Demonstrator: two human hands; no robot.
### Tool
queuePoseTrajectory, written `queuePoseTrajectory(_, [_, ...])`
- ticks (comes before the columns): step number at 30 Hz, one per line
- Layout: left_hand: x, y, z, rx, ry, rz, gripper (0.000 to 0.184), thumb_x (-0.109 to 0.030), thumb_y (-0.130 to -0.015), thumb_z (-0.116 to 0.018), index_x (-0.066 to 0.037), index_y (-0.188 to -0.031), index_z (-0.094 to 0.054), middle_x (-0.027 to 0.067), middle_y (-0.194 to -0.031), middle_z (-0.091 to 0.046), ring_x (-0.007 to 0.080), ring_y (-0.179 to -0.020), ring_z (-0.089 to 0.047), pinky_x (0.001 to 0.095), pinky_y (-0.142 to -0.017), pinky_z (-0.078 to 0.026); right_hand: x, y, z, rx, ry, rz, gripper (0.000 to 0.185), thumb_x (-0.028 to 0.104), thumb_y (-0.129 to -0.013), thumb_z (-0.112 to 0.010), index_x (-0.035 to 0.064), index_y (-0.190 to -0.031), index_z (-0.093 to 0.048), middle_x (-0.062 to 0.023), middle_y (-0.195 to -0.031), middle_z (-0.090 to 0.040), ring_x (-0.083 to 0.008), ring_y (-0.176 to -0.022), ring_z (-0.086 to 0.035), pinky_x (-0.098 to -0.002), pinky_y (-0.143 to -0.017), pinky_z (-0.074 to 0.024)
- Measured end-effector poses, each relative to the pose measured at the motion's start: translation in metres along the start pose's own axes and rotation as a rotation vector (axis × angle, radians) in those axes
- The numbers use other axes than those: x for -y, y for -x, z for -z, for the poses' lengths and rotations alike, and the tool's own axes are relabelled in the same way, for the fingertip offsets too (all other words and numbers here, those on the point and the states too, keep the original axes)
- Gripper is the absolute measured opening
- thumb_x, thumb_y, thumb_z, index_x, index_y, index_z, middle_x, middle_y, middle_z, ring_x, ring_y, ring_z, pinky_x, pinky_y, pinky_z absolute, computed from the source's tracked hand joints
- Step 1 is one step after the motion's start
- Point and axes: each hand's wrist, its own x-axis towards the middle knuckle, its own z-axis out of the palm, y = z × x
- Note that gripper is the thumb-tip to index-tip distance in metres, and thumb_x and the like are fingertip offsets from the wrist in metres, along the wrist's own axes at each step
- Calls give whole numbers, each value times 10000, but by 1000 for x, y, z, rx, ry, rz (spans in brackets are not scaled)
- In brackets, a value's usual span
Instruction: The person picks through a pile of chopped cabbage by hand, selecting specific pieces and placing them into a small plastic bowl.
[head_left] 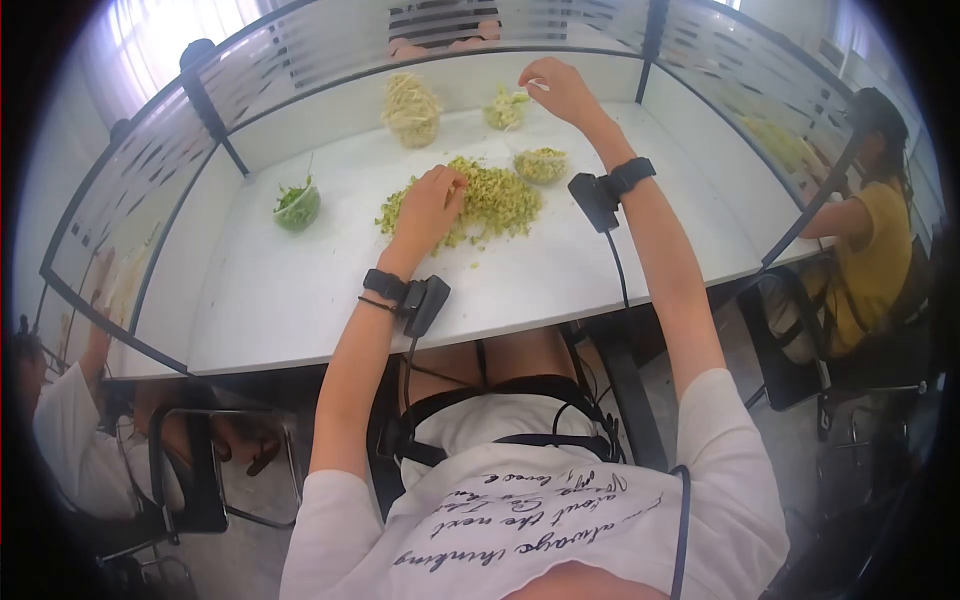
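Observation:
My left hand rests at the left side of a loose pile of chopped yellow-green pieces. Its fingers are curled together, and whatever they may hold is hidden. Raised over the back right of the table, my right hand has its fingers pinched, with a small pale bit at the tips too tiny to name. Just left of and below it stands a clear bowl of pale green pieces. Between that bowl and the pile sits another clear bowl with small chopped pieces.
A tall heap of pale strips fills a container at the back. A bowl of green pieces stands on the left of the white table. Low partitions surround the table. People sit left, right and opposite.

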Motion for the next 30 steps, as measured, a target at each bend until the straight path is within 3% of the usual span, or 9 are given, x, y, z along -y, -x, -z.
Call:
queuePoseTrajectory(5, [12, 1, -3, 31, -82, -45, 170, -107, -818, -597, -55, -978, -578, 93, -976, -584, 291, -894, -574, 372, -770, -467, 53, 32, -25, 8, -221, 55, 125, 101, -780, -573, 27, -863, -631, -138, -825, -634, -259, -721, -619, -320, -677, -501])
queuePoseTrajectory(8, [8, 2, -2, 55, -55, -87, 241, -133, -813, -615, -65, -1042, -580, 97, -1015, -588, 300, -935, -566, 387, -816, -455, 75, 51, -43, 164, -272, -106, 124, 90, -772, -581, 18, -864, -625, -141, -782, -638, -262, -713, -618, -330, -675, -500])
queuePoseTrajectory(11, [11, 3, -6, 102, -1, -147, 272, -144, -809, -627, -80, -1071, -593, 102, -1052, -587, 301, -946, -564, 386, -839, -448, 79, 65, -60, 269, -226, -77, 141, 94, -751, -596, 19, -864, -635, -140, -767, -639, -268, -709, -620, -336, -658, -496])
queuePoseTrajectory(15, [13, 1, -6, 155, -9, -90, 205, -115, -759, -654, -74, -959, -641, 101, -984, -605, 305, -903, -570, 384, -791, -461, 77, 79, -66, 411, -96, -37, 178, 129, -740, -629, 45, -895, -648, -119, -810, -647, -273, -775, -621, -359, -685, -492])
queuePoseTrajectory(18, [11, 0, -2, 241, -100, 13, 204, -129, -789, -638, -70, -983, -621, 84, -984, -608, 288, -916, -568, 379, -808, -448, 74, 84, -63, 448, 3, -21, 175, 156, -727, -640, 63, -874, -659, -111, -809, -647, -277, -787, -613, -379, -679, -483])
queuePoseTrajectory(22, [12, 0, -2, 175, -28, 49, 166, -116, -784, -645, -52, -936, -626, 91, -902, -621, 264, -860, -582, 347, -783, -457, 75, 85, -63, 465, 22, -102, 149, 161, -744, -638, 81, -869, -653, -95, -818, -649, -265, -786, -611, -371, -672, -479])
queuePoseTrajectory(25, [14, 1, -3, 66, 115, 103, 133, -92, -803, -638, -38, -925, -624, 77, -874, -644, 207, -802, -612, 307, -742, -475, 70, 87, -67, 333, -93, -118, 126, 140, -764, -626, 79, -873, -638, -90, -790, -652, -248, -754, -619, -356, -647, -477])
queuePoseTrajectory(28, [10, 0, -1, 16, 209, 214, 107, -75, -821, -630, -30, -918, -622, 63, -876, -661, 151, -768, -626, 278, -705, -484, 72, 85, -61, 347, -246, -267, 119, 135, -784, -616, 74, -886, -626, -86, -765, -657, -244, -708, -623, -341, -626, -476])
queuePoseTrajectory(30, [9, -1, 1, -3, 218, 230, 110, -47, -825, -620, -27, -933, -615, 49, -882, -665, 134, -791, -635, 260, -721, -491, 73, 84, -59, 323, -260, -234, 129, 128, -791, -617, 65, -904, -623, -78, -758, -666, -220, -692, -628, -320, -628, -483])
